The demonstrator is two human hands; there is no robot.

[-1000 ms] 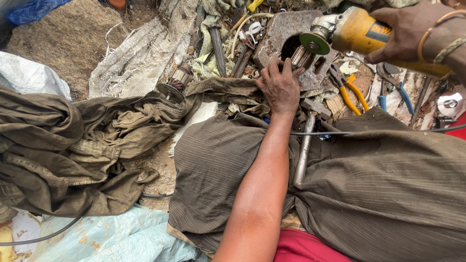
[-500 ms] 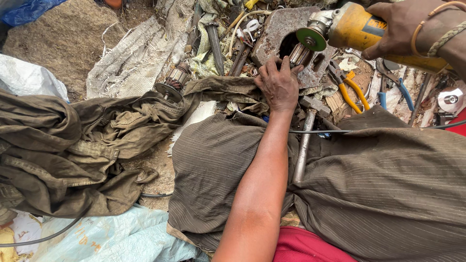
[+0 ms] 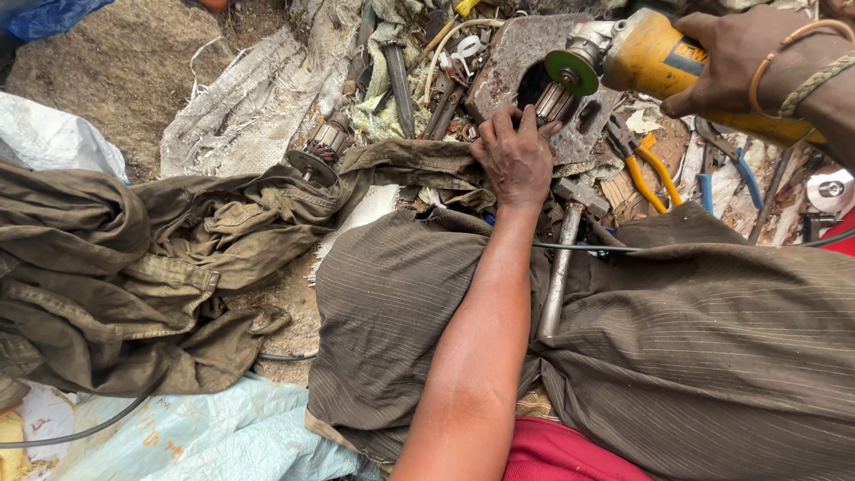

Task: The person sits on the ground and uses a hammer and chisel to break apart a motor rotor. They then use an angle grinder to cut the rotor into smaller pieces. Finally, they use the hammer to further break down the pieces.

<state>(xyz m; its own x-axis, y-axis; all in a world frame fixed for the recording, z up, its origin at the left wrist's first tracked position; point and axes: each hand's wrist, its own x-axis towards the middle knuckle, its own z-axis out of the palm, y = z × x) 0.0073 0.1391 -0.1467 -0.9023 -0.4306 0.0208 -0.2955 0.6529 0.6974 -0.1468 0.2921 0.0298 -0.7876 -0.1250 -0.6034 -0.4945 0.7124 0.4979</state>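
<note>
Left hand (image 3: 515, 160) clamped on a small rotor (image 3: 554, 101), apparently pinning it to the plate (image 3: 517, 53). Right hand (image 3: 739, 58) closed around yellow grinder (image 3: 659, 62), disc (image 3: 571, 72) just above rotor. Pliers (image 3: 646, 165) nearby.

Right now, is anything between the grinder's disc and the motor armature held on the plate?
Nothing visible. The angle grinder in the right hand has its green disc just above the armature, which the left hand steadies on the rusty steel plate.
</note>
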